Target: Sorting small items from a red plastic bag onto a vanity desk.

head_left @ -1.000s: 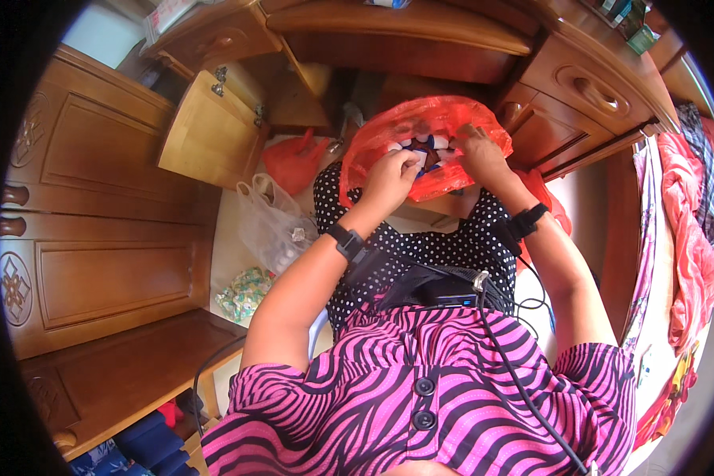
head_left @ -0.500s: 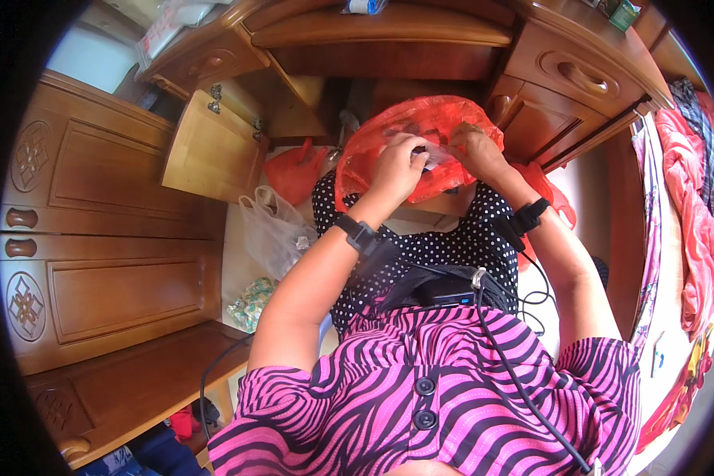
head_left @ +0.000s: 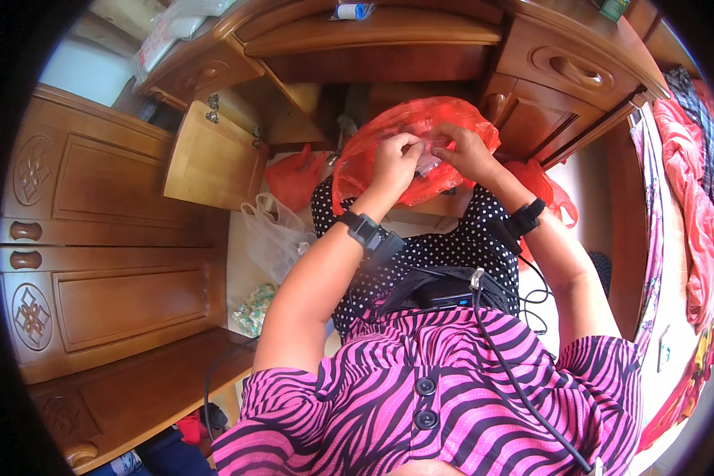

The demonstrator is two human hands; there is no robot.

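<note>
A large red plastic bag [head_left: 357, 170] lies gaping between my knees, its mouth facing up. Over its opening, my left hand [head_left: 395, 163] pinches the edge of a small clear plastic bag [head_left: 427, 163]. My right hand [head_left: 466, 151] grips the same small bag from the other side, fingers bent and closed. The two hands are close together at its top. What the small bag holds is too blurred to make out, and the lower contents of the red bag are hidden.
An open cabinet door [head_left: 210, 155] stands at the left, beside a whitish plastic bag [head_left: 274, 238] and another red bag [head_left: 295, 174]. A wooden desk [head_left: 381, 44] rises ahead. More red plastic [head_left: 551, 194] lies to the right, near a bed with clothes [head_left: 678, 143].
My right hand has turned and come closer to my left, and the small clear bag now shows between them. The view has shifted slightly.
</note>
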